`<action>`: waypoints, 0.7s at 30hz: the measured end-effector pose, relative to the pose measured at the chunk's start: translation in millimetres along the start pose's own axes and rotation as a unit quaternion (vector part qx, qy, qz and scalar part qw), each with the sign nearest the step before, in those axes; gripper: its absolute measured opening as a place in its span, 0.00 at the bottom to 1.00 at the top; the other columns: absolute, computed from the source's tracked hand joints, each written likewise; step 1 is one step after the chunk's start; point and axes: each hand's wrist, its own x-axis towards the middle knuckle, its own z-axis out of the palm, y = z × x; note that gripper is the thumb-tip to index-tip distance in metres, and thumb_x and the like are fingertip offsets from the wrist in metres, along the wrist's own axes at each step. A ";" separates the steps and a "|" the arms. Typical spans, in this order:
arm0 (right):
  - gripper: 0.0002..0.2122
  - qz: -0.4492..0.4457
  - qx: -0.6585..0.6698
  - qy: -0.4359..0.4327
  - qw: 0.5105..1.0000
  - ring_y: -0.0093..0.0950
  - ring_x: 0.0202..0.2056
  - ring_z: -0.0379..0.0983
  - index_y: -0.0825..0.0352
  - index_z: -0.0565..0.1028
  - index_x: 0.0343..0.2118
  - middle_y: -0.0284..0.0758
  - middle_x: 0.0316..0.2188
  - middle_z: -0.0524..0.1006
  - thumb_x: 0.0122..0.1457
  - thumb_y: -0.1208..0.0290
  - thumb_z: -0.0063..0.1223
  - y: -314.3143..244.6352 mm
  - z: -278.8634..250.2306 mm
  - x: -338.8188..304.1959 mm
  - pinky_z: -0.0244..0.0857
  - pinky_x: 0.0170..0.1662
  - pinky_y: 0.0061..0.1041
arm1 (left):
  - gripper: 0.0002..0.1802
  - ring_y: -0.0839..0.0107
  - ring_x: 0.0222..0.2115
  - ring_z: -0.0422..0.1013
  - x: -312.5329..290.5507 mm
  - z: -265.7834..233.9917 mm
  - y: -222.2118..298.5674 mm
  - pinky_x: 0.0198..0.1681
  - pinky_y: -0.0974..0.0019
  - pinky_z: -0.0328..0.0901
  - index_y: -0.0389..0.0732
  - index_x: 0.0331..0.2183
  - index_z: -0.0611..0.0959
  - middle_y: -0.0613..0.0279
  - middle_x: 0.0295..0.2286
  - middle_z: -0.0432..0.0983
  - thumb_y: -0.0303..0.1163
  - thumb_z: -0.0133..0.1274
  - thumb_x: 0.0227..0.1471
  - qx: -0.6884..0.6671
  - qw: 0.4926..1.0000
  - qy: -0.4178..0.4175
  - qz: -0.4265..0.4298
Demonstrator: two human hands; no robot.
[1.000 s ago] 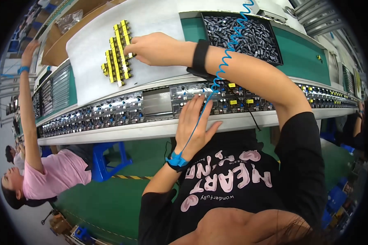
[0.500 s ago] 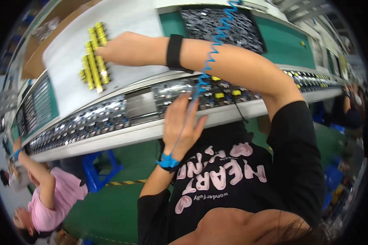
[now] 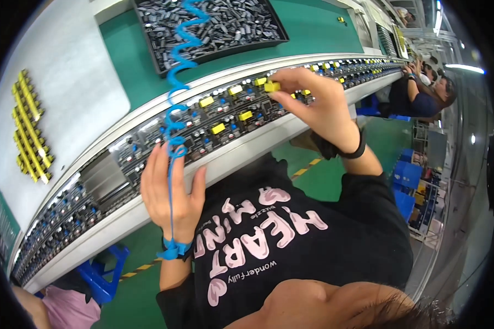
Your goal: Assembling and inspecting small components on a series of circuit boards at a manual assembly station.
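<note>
My right hand (image 3: pixel 326 109) is over the row of circuit boards (image 3: pixel 195 131), pinching a small yellow block-shaped electronic component (image 3: pixel 272 86) between thumb and fingertips. The component is right at the board surface; whether its underside touches the board is hidden. Several similar yellow blocks sit on the boards around it. Further left, my left hand (image 3: pixel 173 192) lies with extended fingers across the near rail, fingertips at the edge of a board and nothing visible in them. A blue coiled cord (image 3: pixel 185 38) runs down over the boards to the blue band on my left wrist.
Rows of yellow components (image 3: pixel 30 129) lie on a white sheet (image 3: pixel 77 66) at the left. Beyond the boards, a black tray (image 3: pixel 225 55) holds many small dark parts. A white rail (image 3: pixel 241 145) borders the line. Co-workers are at the far right (image 3: pixel 417 98) and lower left (image 3: pixel 68 307).
My right hand has moved from the yellow rows on the sheet rightward to the boards, and a yellow component now shows in its fingers. The view has shifted right; my left hand stays at the boards.
</note>
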 end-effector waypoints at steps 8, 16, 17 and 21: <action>0.14 -0.047 -0.103 0.005 0.994 0.36 0.44 0.75 0.66 0.80 0.38 0.35 0.41 0.79 0.46 0.79 0.67 33.6 18.5 -33.9 0.68 0.47 0.32 | 0.23 0.50 0.46 0.75 -1.3 4.0 -4.1 0.49 0.54 0.69 0.35 0.47 0.80 0.50 0.47 0.77 0.32 0.65 0.50 0.043 0.999 0.014 0.008; 0.14 -0.089 -0.160 -0.016 0.983 0.36 0.44 0.72 0.63 0.81 0.37 0.33 0.42 0.78 0.44 0.76 0.68 48.7 21.3 -29.0 0.66 0.46 0.34 | 0.19 0.50 0.43 0.77 -2.5 6.9 -6.4 0.45 0.56 0.72 0.34 0.45 0.81 0.48 0.45 0.78 0.33 0.64 0.51 0.075 0.997 0.019 0.022; 0.14 -0.089 -0.158 -0.019 0.983 0.36 0.44 0.72 0.63 0.81 0.37 0.33 0.42 0.78 0.44 0.76 0.68 48.9 21.2 -27.8 0.66 0.46 0.34 | 0.19 0.51 0.43 0.77 -2.1 6.3 -6.2 0.45 0.57 0.73 0.34 0.44 0.82 0.48 0.45 0.78 0.32 0.64 0.51 0.079 0.996 0.022 0.023; 0.14 -0.093 -0.162 -0.026 0.982 0.36 0.44 0.72 0.63 0.81 0.37 0.33 0.42 0.78 0.44 0.76 0.68 49.3 22.1 -28.9 0.66 0.46 0.34 | 0.19 0.51 0.43 0.77 -3.0 5.6 -5.9 0.45 0.57 0.72 0.34 0.44 0.82 0.49 0.45 0.78 0.32 0.64 0.51 0.079 0.997 0.013 0.020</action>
